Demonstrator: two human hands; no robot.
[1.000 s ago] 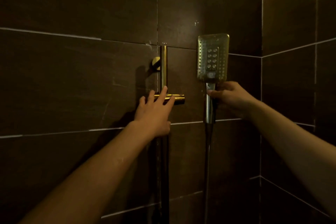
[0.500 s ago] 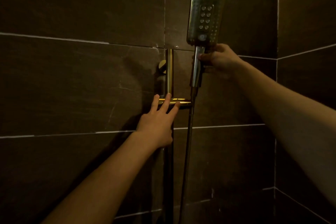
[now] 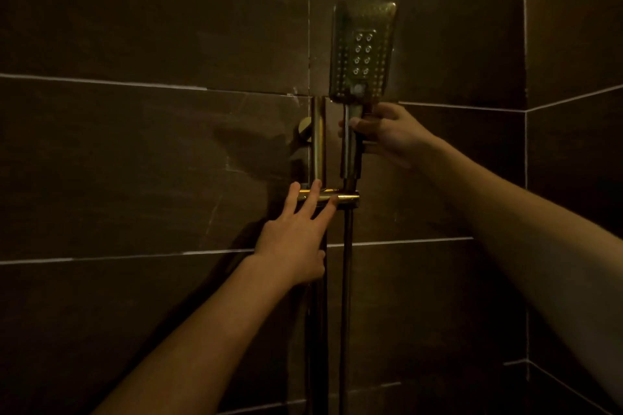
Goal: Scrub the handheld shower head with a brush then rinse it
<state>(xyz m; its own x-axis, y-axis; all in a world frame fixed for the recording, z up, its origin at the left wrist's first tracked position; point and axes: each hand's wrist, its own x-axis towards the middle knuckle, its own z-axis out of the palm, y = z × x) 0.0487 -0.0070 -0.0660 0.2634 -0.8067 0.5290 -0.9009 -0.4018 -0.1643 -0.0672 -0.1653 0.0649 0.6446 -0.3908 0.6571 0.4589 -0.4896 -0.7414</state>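
The handheld shower head (image 3: 364, 50) is a flat rectangular metal plate with rows of nozzles, held upright against the dark tiled wall. My right hand (image 3: 387, 133) is shut on its handle just below the plate. The handle's lower end sits in or right at the brass holder (image 3: 347, 198) on the vertical slide rail (image 3: 317, 141); which one I cannot tell. My left hand (image 3: 296, 232) rests with spread fingers on the holder's horizontal bar. The hose (image 3: 346, 313) hangs straight down from the handle. No brush is in view.
Dark brown wall tiles (image 3: 135, 162) with pale grout lines fill the view. A wall corner (image 3: 526, 178) runs vertically at the right. A round brass rail mount (image 3: 305, 133) sits left of the rail's top.
My right hand carried the shower head up and left from beside the rail, then lowered it so its handle meets the holder. My left hand stayed on the holder bar.
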